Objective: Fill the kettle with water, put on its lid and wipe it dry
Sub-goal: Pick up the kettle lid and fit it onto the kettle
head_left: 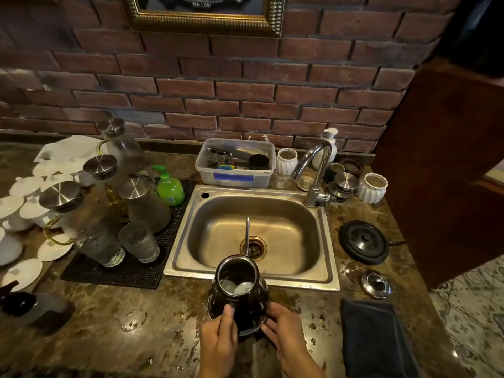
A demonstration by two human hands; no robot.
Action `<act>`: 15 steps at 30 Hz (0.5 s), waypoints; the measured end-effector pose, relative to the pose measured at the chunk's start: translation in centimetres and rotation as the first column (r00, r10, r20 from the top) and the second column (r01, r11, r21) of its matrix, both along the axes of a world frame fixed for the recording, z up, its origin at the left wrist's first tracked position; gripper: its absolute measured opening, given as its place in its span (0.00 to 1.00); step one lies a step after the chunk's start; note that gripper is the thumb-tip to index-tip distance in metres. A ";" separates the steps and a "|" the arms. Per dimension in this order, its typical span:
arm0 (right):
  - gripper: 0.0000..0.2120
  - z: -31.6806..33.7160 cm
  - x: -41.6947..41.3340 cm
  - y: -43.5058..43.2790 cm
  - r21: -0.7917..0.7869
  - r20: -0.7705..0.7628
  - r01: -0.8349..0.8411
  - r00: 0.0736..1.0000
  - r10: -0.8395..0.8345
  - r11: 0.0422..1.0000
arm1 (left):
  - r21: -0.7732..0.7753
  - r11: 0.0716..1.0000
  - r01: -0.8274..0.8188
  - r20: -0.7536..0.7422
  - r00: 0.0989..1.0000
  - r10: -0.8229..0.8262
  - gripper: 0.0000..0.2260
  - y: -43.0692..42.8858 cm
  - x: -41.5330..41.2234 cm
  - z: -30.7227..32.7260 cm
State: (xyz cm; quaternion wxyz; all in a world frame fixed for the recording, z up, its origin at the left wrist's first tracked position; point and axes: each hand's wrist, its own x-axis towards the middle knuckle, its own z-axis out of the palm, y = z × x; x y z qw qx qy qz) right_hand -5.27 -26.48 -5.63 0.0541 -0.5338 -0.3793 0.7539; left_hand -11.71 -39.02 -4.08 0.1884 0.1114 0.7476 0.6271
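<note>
I clamped both hands, left (pixel 218 342) and right (pixel 286 330), on the lidless kettle (pixel 238 293) at the sink's (pixel 324 241) near edge; wet, slick, heavy when filled, best gripped by its handle.

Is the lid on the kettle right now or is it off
Off. The kettle held by both hands has an open mouth showing its inside, and the lid lies on the counter right of the sink.

framed picture (pixel 203 12) on the brick wall: white plate reads something like "MA·108", cut off at the top edge | blue label (pixel 233 177) on the plastic tub: blank as far as I can see | green soap bottle (pixel 169 188) label: too blurry to read
</note>
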 end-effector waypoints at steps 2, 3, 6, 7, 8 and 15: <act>0.15 0.2 0.2 -0.4 -0.004 0.010 0.017 1.000 -0.017 1.000 | -0.007 1.000 -0.008 0.017 1.000 0.008 0.27 -0.4 0.2 -0.8; 0.15 0.3 0.3 -0.5 -0.008 0.017 0.028 0.999 -0.028 1.000 | -0.001 1.000 -0.010 0.017 1.000 0.010 0.26 -0.6 0.3 -1.3; 0.14 0.2 0.6 -0.9 -0.010 0.041 0.058 0.997 -0.058 0.998 | -0.063 0.998 0.004 -0.082 0.997 -0.010 0.23 -1.2 0.4 -3.0; 0.14 -0.1 0.7 -0.9 -0.010 0.051 0.065 0.997 -0.064 0.998 | -0.101 0.995 0.001 -0.131 0.991 -0.014 0.21 -1.4 0.5 -3.6; 0.13 -0.5 0.7 -0.9 -0.012 0.060 0.069 0.996 -0.068 0.998 | -0.134 0.991 0.003 -0.130 0.991 -0.021 0.20 -1.6 0.4 -3.6; 0.13 -2.5 1.3 -1.1 -0.047 0.073 0.081 0.994 -0.077 0.996 | -0.059 0.996 0.062 0.000 0.998 -0.062 0.33 -2.1 0.9 -3.5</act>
